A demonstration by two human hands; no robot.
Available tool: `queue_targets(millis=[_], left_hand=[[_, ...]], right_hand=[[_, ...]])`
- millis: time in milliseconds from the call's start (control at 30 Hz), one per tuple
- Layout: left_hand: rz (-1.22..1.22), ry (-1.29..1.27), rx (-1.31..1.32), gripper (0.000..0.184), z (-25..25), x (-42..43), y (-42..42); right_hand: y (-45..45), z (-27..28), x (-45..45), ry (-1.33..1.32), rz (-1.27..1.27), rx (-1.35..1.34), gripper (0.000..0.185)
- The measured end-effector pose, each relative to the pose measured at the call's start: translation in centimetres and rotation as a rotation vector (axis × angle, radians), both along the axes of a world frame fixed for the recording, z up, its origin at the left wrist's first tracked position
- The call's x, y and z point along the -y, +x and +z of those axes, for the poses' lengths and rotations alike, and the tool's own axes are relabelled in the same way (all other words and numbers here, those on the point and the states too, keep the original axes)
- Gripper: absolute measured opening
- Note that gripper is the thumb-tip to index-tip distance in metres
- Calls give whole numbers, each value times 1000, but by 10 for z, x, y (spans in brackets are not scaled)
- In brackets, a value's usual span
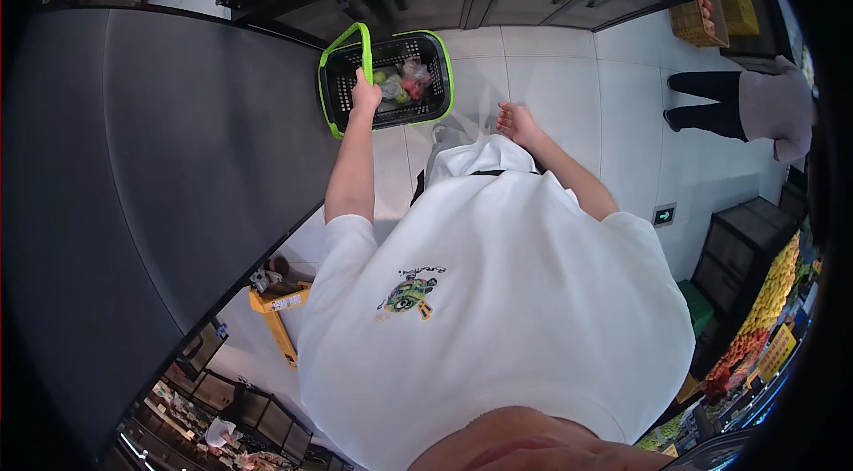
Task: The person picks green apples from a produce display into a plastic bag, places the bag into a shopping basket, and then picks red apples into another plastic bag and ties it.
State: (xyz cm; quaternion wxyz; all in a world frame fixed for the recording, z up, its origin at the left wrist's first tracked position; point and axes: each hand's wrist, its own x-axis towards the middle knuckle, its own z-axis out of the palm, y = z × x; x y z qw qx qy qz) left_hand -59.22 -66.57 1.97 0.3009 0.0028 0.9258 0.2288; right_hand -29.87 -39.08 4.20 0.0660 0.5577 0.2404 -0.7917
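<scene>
because the green handle (366, 53) stands raised over the black basket (450, 71), the left hand (365, 96) closes around it, presumably to bear the load beside the dark counter (213, 115); whether the basket hangs or rests, cannot tell. red and green fruit (414, 82), apparently bagged to keep it together, lies inside. right hand (515, 123): fingers loosely curled near the white shirt (533, 293), contents, if any, cannot tell.
</scene>
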Motion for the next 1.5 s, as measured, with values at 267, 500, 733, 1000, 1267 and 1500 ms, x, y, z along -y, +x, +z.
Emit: queue_targets(millis=[267, 500, 733, 1000, 1267, 1500], left_hand=[[-8, 83, 169, 67, 35, -56, 28], [-113, 268, 207, 59, 53, -104, 58], [-123, 549, 291, 47, 69, -131, 80], [-45, 669, 179, 34, 81, -150, 94], [30, 667, 123, 30, 74, -143, 94], [-9, 567, 99, 35, 50, -143, 105]], right_hand=[[6, -9, 1, 12, -12, 20, 16], [7, -9, -12, -28, -51, 21, 12], [2, -7, -7, -70, -69, -37, 9], [-7, 2, -4, -78, -89, -52, 10], [-6, 8, 1, -88, -85, -89, 8], [-6, 5, 2, -65, -76, -129, 15]])
